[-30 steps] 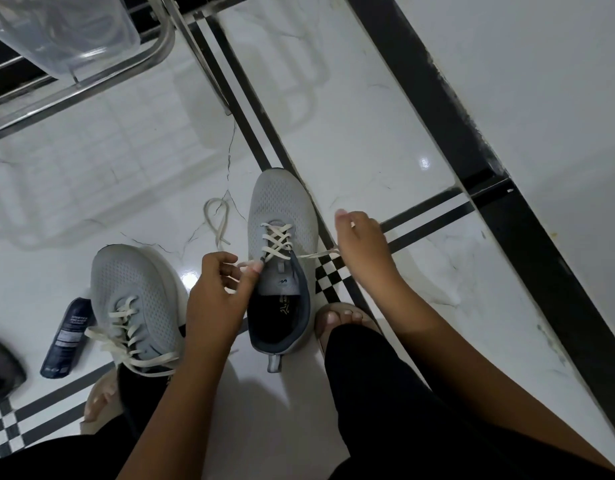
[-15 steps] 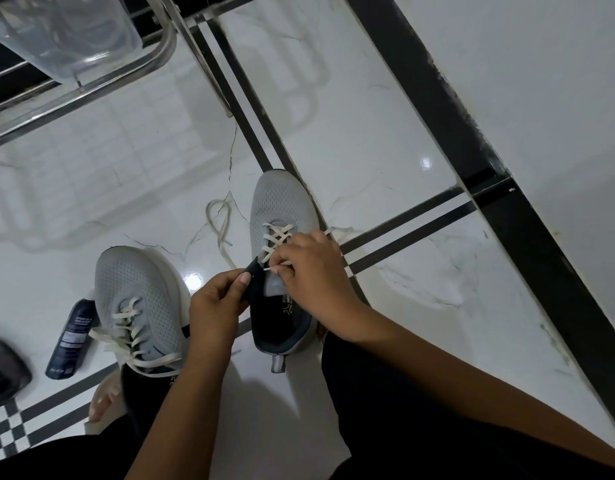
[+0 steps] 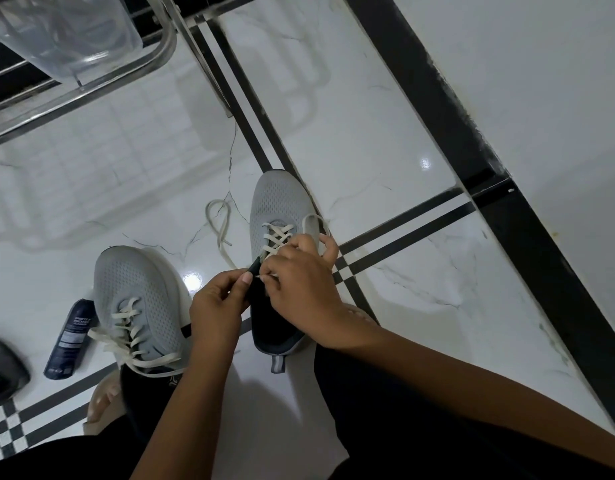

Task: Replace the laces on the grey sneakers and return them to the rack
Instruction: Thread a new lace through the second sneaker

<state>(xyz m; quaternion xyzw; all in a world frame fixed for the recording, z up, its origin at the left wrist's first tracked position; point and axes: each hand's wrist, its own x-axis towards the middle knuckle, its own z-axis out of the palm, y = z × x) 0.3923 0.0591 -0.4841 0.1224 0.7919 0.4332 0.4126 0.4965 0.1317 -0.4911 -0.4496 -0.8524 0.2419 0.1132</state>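
Note:
Two grey mesh sneakers stand on the white floor, toes pointing away from me. The right sneaker (image 3: 276,199) is partly laced with a cream lace (image 3: 276,237). My left hand (image 3: 217,306) pinches the dark tongue edge at the sneaker's left side. My right hand (image 3: 301,285) covers the upper eyelets and pinches the lace end; a loop of lace curls past its fingers. The lace's other end (image 3: 219,223) trails on the floor to the left. The left sneaker (image 3: 136,292) sits at the left, fully laced with loose ends.
A dark blue spray bottle (image 3: 72,337) lies left of the left sneaker. The chrome rack (image 3: 91,88) with a clear plastic tub (image 3: 67,32) stands at the top left. A dark object (image 3: 3,368) sits at the left edge. My legs and feet flank the shoes.
My right hand came in from the shoe's right side, where it held the lace taut, and now pinches the lace end over the eyelets. My left hand shifted to hold the tongue.

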